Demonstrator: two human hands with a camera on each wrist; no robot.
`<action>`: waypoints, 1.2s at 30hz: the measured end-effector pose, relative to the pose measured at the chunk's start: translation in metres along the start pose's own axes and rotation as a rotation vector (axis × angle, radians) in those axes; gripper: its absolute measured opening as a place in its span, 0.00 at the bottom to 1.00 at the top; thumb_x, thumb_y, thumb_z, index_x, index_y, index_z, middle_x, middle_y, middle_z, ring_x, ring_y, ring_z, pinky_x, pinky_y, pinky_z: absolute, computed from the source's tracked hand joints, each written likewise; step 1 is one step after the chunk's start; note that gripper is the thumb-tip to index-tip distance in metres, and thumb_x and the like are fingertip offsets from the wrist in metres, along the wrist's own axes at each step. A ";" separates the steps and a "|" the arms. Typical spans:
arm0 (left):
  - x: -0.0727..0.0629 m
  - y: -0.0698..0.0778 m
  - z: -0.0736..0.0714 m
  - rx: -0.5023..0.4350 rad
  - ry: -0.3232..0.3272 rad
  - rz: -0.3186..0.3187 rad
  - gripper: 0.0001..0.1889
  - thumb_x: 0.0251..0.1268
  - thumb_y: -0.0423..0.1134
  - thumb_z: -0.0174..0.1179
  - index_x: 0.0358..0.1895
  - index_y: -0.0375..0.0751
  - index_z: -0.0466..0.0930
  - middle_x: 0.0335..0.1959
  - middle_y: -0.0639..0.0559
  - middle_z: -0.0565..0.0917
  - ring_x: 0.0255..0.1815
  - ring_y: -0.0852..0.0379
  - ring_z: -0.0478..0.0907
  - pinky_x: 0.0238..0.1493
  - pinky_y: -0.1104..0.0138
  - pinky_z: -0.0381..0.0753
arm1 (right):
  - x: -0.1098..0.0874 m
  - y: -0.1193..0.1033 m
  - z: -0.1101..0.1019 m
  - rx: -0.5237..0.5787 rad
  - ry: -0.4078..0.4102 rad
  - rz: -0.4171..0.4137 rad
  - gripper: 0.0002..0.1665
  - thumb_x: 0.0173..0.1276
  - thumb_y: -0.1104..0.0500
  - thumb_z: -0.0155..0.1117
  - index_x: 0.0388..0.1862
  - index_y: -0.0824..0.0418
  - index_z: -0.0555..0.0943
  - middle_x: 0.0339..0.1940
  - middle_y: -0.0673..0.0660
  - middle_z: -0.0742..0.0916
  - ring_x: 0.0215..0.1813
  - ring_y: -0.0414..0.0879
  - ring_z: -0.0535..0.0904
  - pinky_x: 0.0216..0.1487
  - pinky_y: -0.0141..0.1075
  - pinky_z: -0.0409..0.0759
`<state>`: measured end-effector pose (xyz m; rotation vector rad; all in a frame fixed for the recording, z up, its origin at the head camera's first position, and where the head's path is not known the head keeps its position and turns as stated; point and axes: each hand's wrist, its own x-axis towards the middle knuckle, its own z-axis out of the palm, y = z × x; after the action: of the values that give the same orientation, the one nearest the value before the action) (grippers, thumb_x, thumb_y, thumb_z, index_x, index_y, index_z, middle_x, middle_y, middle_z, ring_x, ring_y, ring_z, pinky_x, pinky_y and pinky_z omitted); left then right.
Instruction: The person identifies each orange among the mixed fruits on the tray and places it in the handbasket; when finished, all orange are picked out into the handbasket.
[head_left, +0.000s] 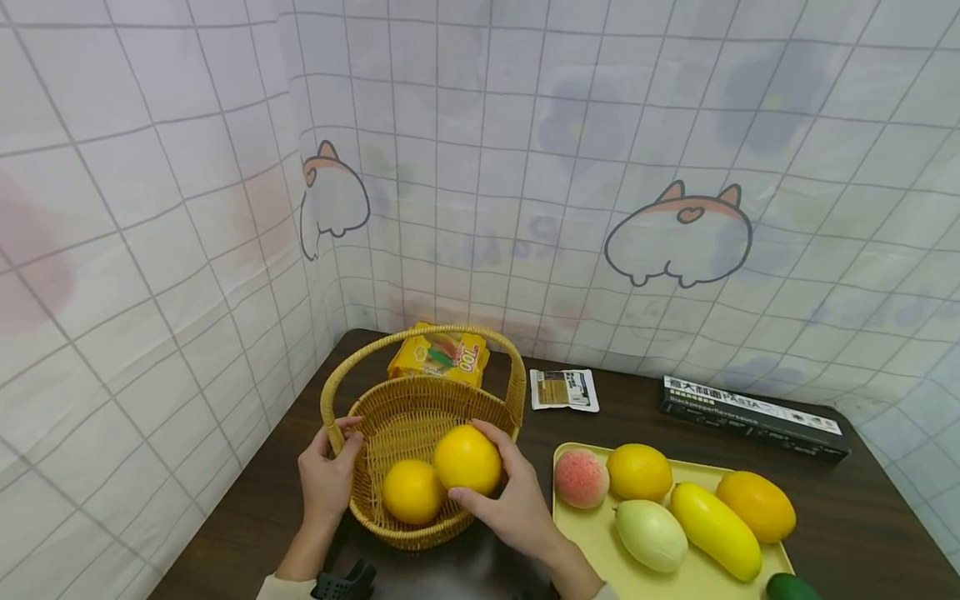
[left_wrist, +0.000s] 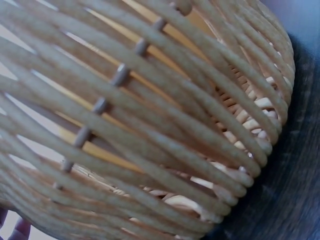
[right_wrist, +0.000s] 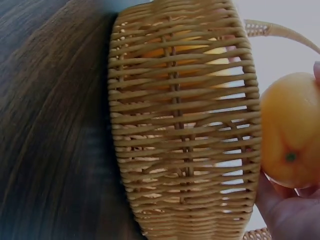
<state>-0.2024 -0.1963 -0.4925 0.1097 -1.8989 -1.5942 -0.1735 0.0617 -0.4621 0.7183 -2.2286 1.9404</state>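
A wicker basket (head_left: 423, 402) with a tall arched handle stands on the dark table. One orange (head_left: 413, 492) lies inside it, towards the near side. My right hand (head_left: 517, 504) grips a second orange (head_left: 467, 459) over the basket's right rim; its small green stem mark shows in the right wrist view. Pinched between the fingers and thumb of my left hand (head_left: 327, 477) is the basket's left rim, at the foot of the handle. Mostly woven basket wall (left_wrist: 150, 100) fills the left wrist view, with only fingertips at the lower-left corner.
Right of the basket is a yellow tray (head_left: 581, 533) holding a peach (head_left: 582, 479), a lemon (head_left: 640, 472) and several other fruits. Behind stand a yellow packet (head_left: 465, 354), a small white sachet (head_left: 577, 390) and a black pasta box (head_left: 750, 417). Gridded curtains border the table.
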 end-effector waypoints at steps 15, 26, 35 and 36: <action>-0.001 -0.001 -0.001 0.004 -0.011 0.013 0.08 0.64 0.26 0.61 0.45 0.32 0.84 0.33 0.41 0.83 0.30 0.65 0.74 0.31 0.76 0.71 | 0.011 0.003 0.017 -0.061 0.019 0.020 0.45 0.55 0.61 0.77 0.70 0.44 0.67 0.63 0.48 0.77 0.53 0.47 0.78 0.50 0.39 0.79; -0.007 0.031 -0.001 0.006 -0.021 0.040 0.08 0.64 0.25 0.61 0.44 0.28 0.83 0.33 0.35 0.82 0.31 0.66 0.74 0.32 0.76 0.71 | 0.022 0.002 0.018 -0.177 0.068 0.073 0.45 0.54 0.47 0.77 0.70 0.45 0.68 0.62 0.49 0.77 0.50 0.46 0.79 0.46 0.40 0.79; -0.006 0.030 -0.002 0.007 -0.023 0.040 0.08 0.64 0.25 0.60 0.44 0.27 0.83 0.32 0.38 0.82 0.31 0.66 0.75 0.31 0.76 0.72 | 0.024 -0.002 0.020 -0.307 0.026 0.094 0.45 0.54 0.43 0.76 0.67 0.54 0.67 0.59 0.52 0.72 0.51 0.48 0.75 0.47 0.44 0.77; -0.006 0.029 -0.002 0.007 -0.024 0.042 0.08 0.64 0.25 0.60 0.44 0.27 0.83 0.32 0.38 0.82 0.31 0.65 0.75 0.31 0.76 0.72 | 0.024 -0.001 0.021 -0.310 0.028 0.092 0.45 0.54 0.43 0.76 0.66 0.54 0.67 0.58 0.52 0.72 0.51 0.48 0.75 0.47 0.45 0.77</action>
<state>-0.1874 -0.1878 -0.4689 0.0537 -1.9129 -1.5671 -0.1894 0.0352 -0.4556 0.5507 -2.5043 1.5715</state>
